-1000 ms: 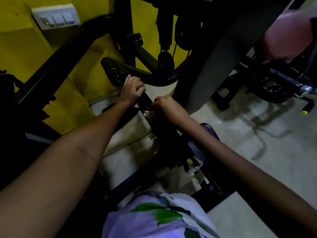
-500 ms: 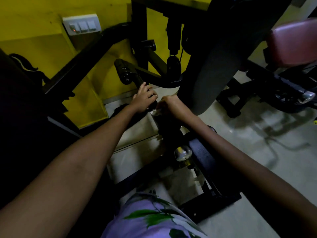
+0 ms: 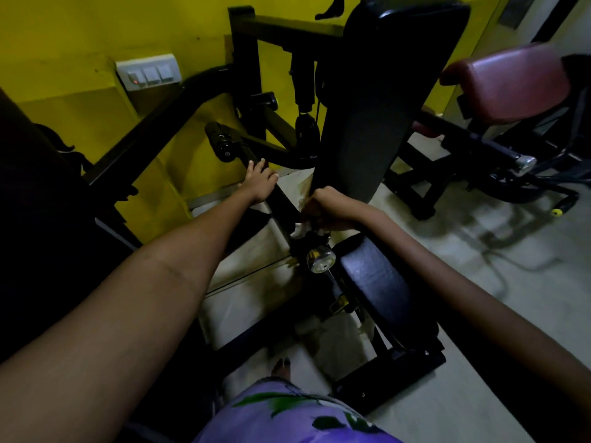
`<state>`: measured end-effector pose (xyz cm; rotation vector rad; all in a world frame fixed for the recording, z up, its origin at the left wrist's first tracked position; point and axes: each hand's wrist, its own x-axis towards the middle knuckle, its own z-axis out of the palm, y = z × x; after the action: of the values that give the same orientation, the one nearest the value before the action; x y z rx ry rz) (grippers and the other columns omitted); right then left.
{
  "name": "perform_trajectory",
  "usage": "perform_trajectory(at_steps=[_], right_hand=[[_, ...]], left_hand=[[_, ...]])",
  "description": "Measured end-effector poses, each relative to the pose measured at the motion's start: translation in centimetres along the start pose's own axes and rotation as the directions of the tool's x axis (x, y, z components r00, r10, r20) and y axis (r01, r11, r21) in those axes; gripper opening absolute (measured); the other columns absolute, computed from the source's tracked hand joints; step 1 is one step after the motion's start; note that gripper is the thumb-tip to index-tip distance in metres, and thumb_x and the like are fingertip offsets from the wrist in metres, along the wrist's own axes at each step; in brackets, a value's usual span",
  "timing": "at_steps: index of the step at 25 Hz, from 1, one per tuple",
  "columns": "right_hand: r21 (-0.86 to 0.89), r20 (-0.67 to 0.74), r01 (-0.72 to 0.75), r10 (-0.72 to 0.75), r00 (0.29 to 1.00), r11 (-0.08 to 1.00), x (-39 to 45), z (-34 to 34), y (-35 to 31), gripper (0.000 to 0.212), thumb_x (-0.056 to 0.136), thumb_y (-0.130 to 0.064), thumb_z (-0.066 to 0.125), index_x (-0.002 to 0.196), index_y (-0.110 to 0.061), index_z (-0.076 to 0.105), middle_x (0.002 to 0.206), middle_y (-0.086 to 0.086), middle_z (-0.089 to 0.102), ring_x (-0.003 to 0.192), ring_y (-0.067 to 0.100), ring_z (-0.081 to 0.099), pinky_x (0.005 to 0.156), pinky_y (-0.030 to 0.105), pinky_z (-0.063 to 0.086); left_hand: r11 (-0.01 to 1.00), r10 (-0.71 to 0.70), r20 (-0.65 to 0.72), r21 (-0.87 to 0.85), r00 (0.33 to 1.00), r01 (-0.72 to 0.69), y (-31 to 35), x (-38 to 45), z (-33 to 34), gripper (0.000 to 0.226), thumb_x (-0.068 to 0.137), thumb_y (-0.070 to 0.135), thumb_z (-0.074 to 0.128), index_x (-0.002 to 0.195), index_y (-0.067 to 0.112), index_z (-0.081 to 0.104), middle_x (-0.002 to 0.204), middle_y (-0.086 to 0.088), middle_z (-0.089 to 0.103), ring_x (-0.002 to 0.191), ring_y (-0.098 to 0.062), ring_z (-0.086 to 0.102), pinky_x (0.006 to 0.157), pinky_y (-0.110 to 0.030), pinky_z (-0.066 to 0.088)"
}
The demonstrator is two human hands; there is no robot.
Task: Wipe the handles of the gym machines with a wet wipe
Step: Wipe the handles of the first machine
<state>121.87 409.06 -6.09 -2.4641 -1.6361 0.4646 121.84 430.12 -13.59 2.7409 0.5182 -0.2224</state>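
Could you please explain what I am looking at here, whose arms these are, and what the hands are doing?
The picture comes from a camera worn on a person's head, looking forward and down, so the two arms are that person's own. They stand over a black gym machine by a yellow wall. The left hand rests on a black bar of the machine, fingers fairly straight. The right hand is curled round the same bar lower down, holding a white wet wipe against it. Just below sit a shiny metal knob and a black padded seat. A red padded machine stands to the right.
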Motion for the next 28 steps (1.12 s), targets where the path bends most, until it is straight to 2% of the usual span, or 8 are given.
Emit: perform_trajectory(at_steps=[5, 11, 15, 18, 21, 24, 26, 28], right_hand=[[0.115, -0.249, -0.074, 0.101, 0.963, 0.991, 0.9, 1.1, -1.3, 0.025, 0.084, -0.002, 0.06, 0.107, -0.001, 0.067, 0.106, 0.016, 0.066, 0.098, 0.024, 0.063, 0.078, 0.023, 0.045], [0.09, -0.315, 0.097, -0.064, 0.947, 0.991, -1.6, 3.0, -1.3, 0.015, 0.081, -0.015, 0.069, 0.086, -0.001, 0.072, 0.089, 0.014, 0.06, 0.08, 0.025, 0.06, 0.066, 0.036, 0.049], [0.046, -0.181, 0.184, -0.173, 0.968, 0.982, -5.1, 1.9, -1.4, 0.016, 0.075, 0.002, 0.068, 0.089, -0.002, 0.073, 0.092, 0.013, 0.064, 0.081, 0.024, 0.063, 0.065, 0.024, 0.045], [0.119, -0.158, 0.0, 0.019, 0.987, 0.993, -5.3, 1.4, 0.2, 0.034, 0.073, 0.012, 0.058, 0.101, -0.002, 0.071, 0.101, 0.012, 0.067, 0.092, 0.023, 0.063, 0.065, 0.002, 0.033], [0.172, -0.322, -0.115, 0.166, 0.932, 0.978, -5.1, 2.4, -0.9, 0.032, 0.074, 0.008, 0.057, 0.101, -0.003, 0.071, 0.098, 0.014, 0.066, 0.089, 0.026, 0.063, 0.066, 0.018, 0.042], [0.081, -0.468, 0.08, -0.033, 0.883, 0.994, -6.6, 5.4, -3.3, 0.018, 0.078, -0.008, 0.058, 0.087, -0.005, 0.073, 0.088, 0.012, 0.064, 0.081, 0.026, 0.061, 0.061, 0.032, 0.047], [0.079, -0.505, 0.127, -0.07, 0.86, 0.989, -7.4, 6.2, -3.0, 0.02, 0.073, -0.001, 0.058, 0.086, -0.005, 0.073, 0.089, 0.011, 0.066, 0.082, 0.025, 0.062, 0.064, 0.03, 0.048], [0.183, -0.572, 0.04, 0.073, 0.817, 0.982, -7.5, 6.4, -1.9, 0.029, 0.065, 0.009, 0.059, 0.087, -0.003, 0.073, 0.089, 0.013, 0.067, 0.081, 0.028, 0.065, 0.067, 0.021, 0.045]], left_hand=[[0.996, -0.061, -0.032, -0.072, 0.998, 0.059, -1.6, 2.0, 1.5, 0.043, 0.103, 0.029, 0.022, 0.134, 0.013, 0.045, 0.154, -0.012, 0.023, 0.145, -0.029, -0.004, 0.113, -0.059, 0.003], [0.998, 0.061, -0.12, 0.031, 0.991, -0.057, 0.2, 0.2, 0.4, 0.04, 0.104, 0.015, 0.024, 0.137, 0.002, 0.041, 0.152, -0.019, 0.023, 0.145, -0.028, 0.0, 0.114, -0.041, -0.01], [0.997, 0.073, -0.102, 0.022, 0.992, -0.072, 0.1, 0.1, 0.5, 0.039, 0.104, 0.013, 0.023, 0.138, 0.002, 0.039, 0.152, -0.019, 0.023, 0.145, -0.029, -0.001, 0.114, -0.041, -0.01], [0.998, 0.068, -0.125, -0.008, 0.99, -0.07, 0.3, -0.2, 0.3, 0.04, 0.104, 0.014, 0.024, 0.139, 0.0, 0.037, 0.153, -0.02, 0.02, 0.145, -0.029, -0.001, 0.114, -0.041, -0.011], [0.997, 0.03, -0.132, -0.07, 0.991, -0.039, -0.2, 0.0, 0.3, 0.045, 0.103, 0.022, 0.026, 0.143, 0.002, 0.034, 0.155, -0.018, 0.017, 0.144, -0.03, 0.003, 0.116, -0.039, -0.006], [0.997, 0.045, -0.137, -0.06, 0.99, -0.053, -0.2, 0.0, 0.5, 0.044, 0.103, 0.021, 0.026, 0.141, 0.001, 0.036, 0.154, -0.018, 0.019, 0.145, -0.029, 0.002, 0.115, -0.039, -0.007], [0.997, 0.078, -0.154, -0.008, 0.985, -0.081, 0.0, 0.0, 0.7, 0.04, 0.103, 0.015, 0.026, 0.138, 0.0, 0.04, 0.153, -0.019, 0.022, 0.145, -0.027, 0.0, 0.114, -0.039, -0.01], [0.996, 0.094, -0.15, 0.023, 0.984, -0.092, 0.2, 0.0, 0.8, 0.04, 0.104, 0.014, 0.024, 0.137, 0.0, 0.041, 0.152, -0.019, 0.023, 0.145, -0.027, 0.0, 0.114, -0.039, -0.011]])
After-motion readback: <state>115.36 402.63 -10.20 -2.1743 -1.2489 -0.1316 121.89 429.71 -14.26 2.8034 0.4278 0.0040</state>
